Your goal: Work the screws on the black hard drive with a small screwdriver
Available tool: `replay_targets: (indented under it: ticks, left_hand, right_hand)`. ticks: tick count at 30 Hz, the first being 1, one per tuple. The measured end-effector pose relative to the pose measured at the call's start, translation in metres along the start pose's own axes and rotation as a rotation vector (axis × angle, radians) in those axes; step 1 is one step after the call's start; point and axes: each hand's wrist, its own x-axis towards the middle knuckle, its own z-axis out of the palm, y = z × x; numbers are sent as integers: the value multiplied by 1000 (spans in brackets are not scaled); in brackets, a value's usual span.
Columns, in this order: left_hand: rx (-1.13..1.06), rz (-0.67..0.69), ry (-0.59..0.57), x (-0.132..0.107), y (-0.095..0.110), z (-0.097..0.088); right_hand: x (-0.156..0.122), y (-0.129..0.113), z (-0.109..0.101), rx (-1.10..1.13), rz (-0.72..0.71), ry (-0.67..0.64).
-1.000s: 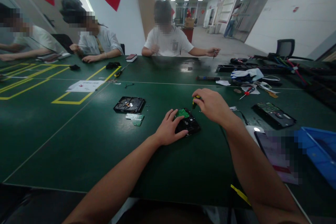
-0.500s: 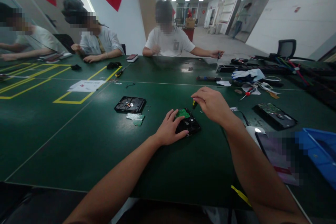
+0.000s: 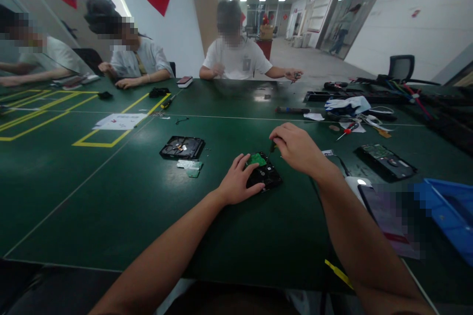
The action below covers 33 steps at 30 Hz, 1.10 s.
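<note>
A black hard drive (image 3: 271, 175) with a green circuit board (image 3: 257, 159) lies on the table in front of me. My left hand (image 3: 240, 180) holds it from the left, thumb along the near side and fingers spread over its left part and the board. Above its far right corner, my right hand (image 3: 295, 146) pinches a small screwdriver (image 3: 272, 147), tip down at the drive's edge. Most of the handle is hidden by the fingers. To the left sit an opened hard drive (image 3: 182, 147) and a loose circuit board (image 3: 192, 169).
Another hard drive (image 3: 386, 161) lies right, near a blue bin (image 3: 449, 216) and a phone-like device (image 3: 384, 211). Farther back are a red screwdriver (image 3: 346, 131), gloves (image 3: 347, 105) and a dark-handled tool (image 3: 292, 110). Several people sit across the green table (image 3: 121, 206).
My right fingers have shifted slightly around the screwdriver, covering more of its handle. My left hand and the drive stay put. The person opposite has drawn an outstretched hand inward.
</note>
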Motion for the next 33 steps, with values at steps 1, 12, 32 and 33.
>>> replay_targets:
  ticks: [1,12,32,33]
  left_hand:
    - [-5,-4,0,0,0,0]
    - [-22,-13,-9,-1,2,-2]
    - [-14,-9,2,-1,1,-1]
    - [-17,-9,3,-1,2,-1]
  right_hand:
    - [0,1,0,-1,-5,-5]
    - [0,0,2,-159,140,28]
    - [2,4,7,-55,29,35]
    - [2,3,6,-62,34,35]
